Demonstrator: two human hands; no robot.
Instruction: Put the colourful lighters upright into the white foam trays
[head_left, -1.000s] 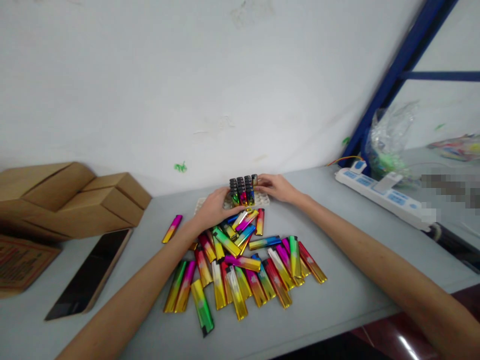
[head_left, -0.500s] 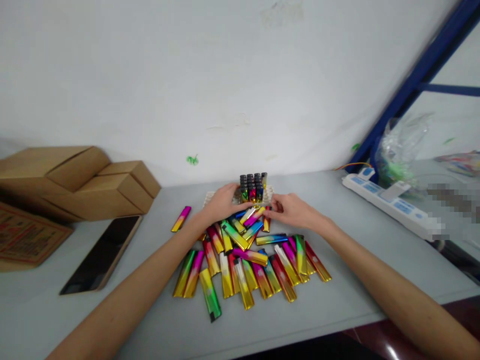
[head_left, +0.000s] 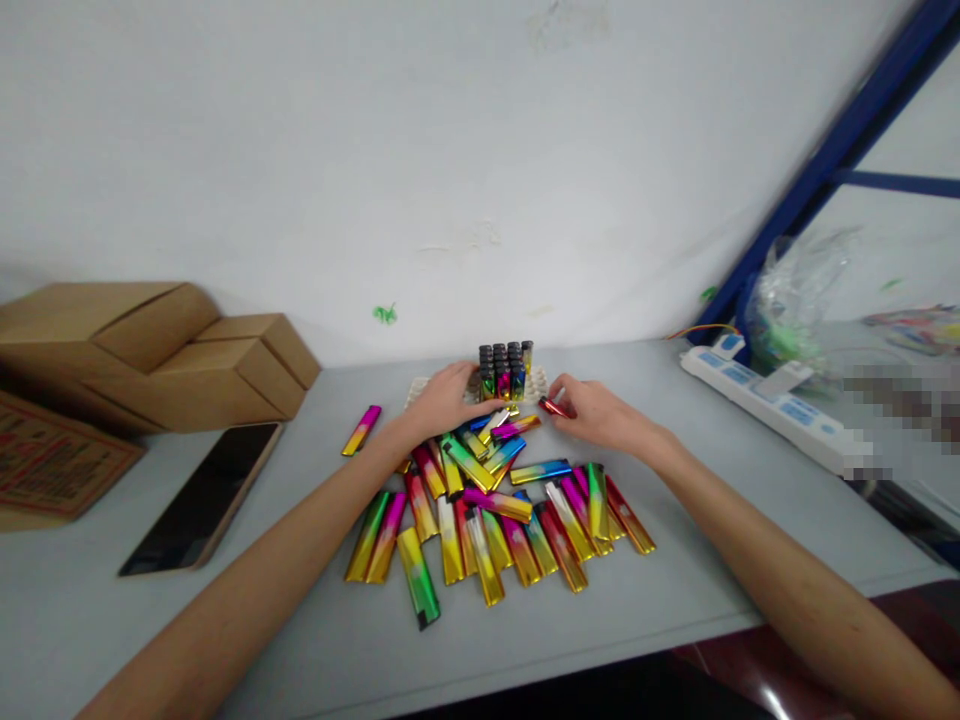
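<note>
White wall (head_left: 300, 150) rose behind the grey table (head_left: 322, 650), where boxes (head_left: 202, 380) and a phone (head_left: 202, 500) sat leftmost. Next, my left hand (head_left: 446, 398) curved over the tray (head_left: 538, 384), its grip, if any, impossible to tell; upright lighters (head_left: 502, 370) already filled part of that tray, while many loose lighters (head_left: 495, 503) remained unplaced in front. Rightmost, my right hand (head_left: 596, 412) pinched a red lighter (head_left: 553, 407) near the tray's end.
</note>
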